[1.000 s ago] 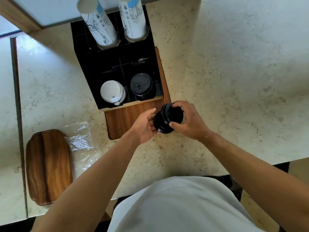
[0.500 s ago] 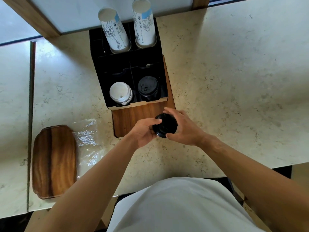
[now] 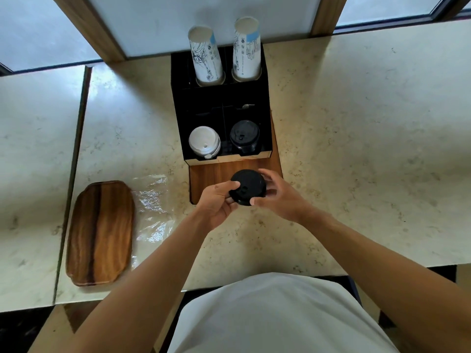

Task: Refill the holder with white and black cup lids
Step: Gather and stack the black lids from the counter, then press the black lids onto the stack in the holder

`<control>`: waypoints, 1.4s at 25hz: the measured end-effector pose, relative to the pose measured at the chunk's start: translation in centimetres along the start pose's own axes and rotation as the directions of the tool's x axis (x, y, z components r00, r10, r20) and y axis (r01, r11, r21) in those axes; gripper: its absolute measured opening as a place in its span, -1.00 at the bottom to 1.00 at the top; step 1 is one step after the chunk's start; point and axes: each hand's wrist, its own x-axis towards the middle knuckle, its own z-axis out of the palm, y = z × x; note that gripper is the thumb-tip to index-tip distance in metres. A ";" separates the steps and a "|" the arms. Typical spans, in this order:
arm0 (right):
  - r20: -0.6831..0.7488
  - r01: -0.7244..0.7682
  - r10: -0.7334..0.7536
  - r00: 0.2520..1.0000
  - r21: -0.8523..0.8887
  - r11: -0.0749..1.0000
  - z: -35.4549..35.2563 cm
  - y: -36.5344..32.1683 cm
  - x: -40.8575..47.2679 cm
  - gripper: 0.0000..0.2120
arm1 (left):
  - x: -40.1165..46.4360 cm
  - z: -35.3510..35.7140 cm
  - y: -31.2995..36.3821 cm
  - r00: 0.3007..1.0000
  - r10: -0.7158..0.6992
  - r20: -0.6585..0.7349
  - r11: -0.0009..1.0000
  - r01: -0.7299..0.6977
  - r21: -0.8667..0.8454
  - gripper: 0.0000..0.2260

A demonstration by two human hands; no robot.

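Hands meet over the near end of the wooden base (image 3: 211,174), both wrapped around a stack of black lids (image 3: 247,186). Her or his left hand (image 3: 216,202) cups the stack from the left and underneath, thumb laid on the top rim; the right hand (image 3: 279,197) closes on it from the right, thumb pressed to the near edge and fingers curled round the far side. The stack is tilted a little, top face showing its small sip tab, and sits above the base, just near of the black holder (image 3: 178,118).

That holder stands on the pale marble counter (image 3: 356,149). In its near row, white lids (image 3: 204,141) fill the left compartment and more black lids (image 3: 244,135) the right one. At the far row two tall sleeves of paper cups (image 3: 206,57) rise side by side, leaning slightly.

Off to the left, well apart from the holder, a wooden tray (image 3: 102,233) lies on the counter, with a crumpled clear plastic bag (image 3: 153,207) just beside its right edge. A white shirt (image 3: 275,317) fills the near foreground.
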 end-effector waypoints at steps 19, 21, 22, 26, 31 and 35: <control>-0.318 -0.009 0.027 0.948 0.057 0.998 -3.1 -7.3 7.6 -0.55 | 3.6 1.8 8.5 0.969 0.238 -0.060 0.951 -0.221 0.215 -0.81; -0.385 0.010 -0.017 0.923 -0.020 1.000 -3.9 -8.3 8.7 -0.60 | 4.7 3.1 9.9 0.945 0.305 -0.118 0.925 -0.264 0.274 -0.93; -0.408 0.010 -0.032 0.913 -0.056 0.998 -4.1 -8.6 9.2 -0.61 | 5.2 3.7 10.4 0.934 0.329 -0.136 0.913 -0.278 0.300 -0.95; -0.448 -0.020 -0.029 0.894 -0.103 0.994 -4.7 -9.3 10.7 -0.68 | 7.0 4.6 11.5 0.938 0.328 -0.116 0.899 -0.272 0.344 -0.90; -0.456 -0.069 0.019 0.890 -0.094 0.993 -4.7 -8.8 11.4 -0.60 | 8.4 4.6 11.2 0.936 0.262 -0.237 0.898 -0.146 0.415 -0.88; -0.447 -0.086 0.017 0.895 -0.135 0.987 -4.3 -8.9 11.5 -0.58 | 8.6 4.0 10.8 0.904 0.357 -0.236 0.835 -0.196 0.514 -0.88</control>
